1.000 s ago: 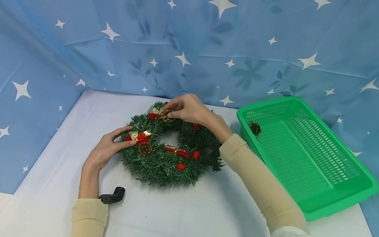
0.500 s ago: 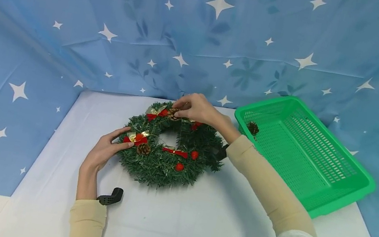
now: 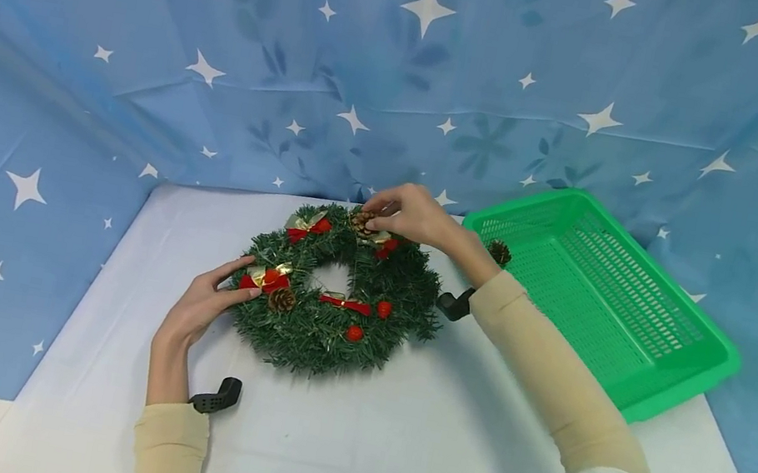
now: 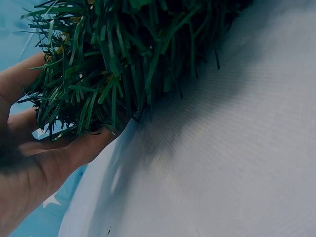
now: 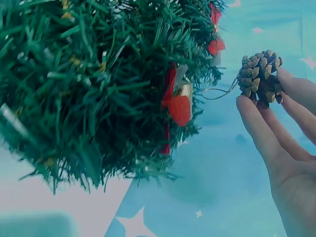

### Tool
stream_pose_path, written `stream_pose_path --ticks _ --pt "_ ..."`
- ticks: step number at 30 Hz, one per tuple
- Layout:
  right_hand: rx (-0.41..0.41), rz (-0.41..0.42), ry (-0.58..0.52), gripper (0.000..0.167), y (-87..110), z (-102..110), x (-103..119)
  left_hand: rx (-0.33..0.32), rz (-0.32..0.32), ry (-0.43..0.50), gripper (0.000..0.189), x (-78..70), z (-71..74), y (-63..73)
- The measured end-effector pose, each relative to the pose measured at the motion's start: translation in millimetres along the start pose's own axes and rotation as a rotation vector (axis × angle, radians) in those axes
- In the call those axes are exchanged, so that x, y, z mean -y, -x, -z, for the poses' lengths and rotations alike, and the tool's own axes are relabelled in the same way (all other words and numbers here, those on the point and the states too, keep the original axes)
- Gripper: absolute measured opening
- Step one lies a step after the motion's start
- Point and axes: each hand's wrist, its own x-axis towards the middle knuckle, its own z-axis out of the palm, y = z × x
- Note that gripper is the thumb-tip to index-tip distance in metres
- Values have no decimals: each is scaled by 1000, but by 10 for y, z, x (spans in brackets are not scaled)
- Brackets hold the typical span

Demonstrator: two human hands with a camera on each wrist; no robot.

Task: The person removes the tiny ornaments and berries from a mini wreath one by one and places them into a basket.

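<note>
A green tinsel wreath (image 3: 299, 345) lies on the white cloth, trimmed with red-and-gold bows, red berries (image 3: 354, 334) and a pine cone (image 3: 281, 300) on its left part. My left hand (image 3: 194, 310) grips the wreath's left edge beside a bow (image 3: 267, 279); in the left wrist view its fingers reach round the green strands (image 4: 123, 54). Over the wreath's far side, my right hand (image 3: 413, 213) pinches another pine cone (image 5: 260, 76) between thumb and fingertips. A thin loop of cord (image 5: 217, 93) sticks out from that cone toward the wreath, near the upper right bow (image 3: 385, 246).
To the right stands a green plastic basket (image 3: 581, 298), with a pine cone (image 3: 500, 252) at its left side. A blue star-patterned curtain (image 3: 350, 54) hangs behind the table and along both sides. Black wrist devices (image 3: 217, 396) show on both arms.
My right hand has carried its pine cone rightward along the wreath's far side, from the upper left bow to the upper right one. The left hand keeps its hold; the head view has shifted slightly.
</note>
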Motion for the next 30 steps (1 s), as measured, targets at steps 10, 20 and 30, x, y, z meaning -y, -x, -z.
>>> stream_pose_path --ticks 10,20,30 --pt "-34 -34 1 30 151 101 -118 5 -3 4 72 12 -16 -7" --pt "-43 -55 6 32 298 218 -222 3 10 0 73 -3 -27 16" --pt "-66 -84 37 31 395 372 -261 -3 15 4 73 -32 -15 12"
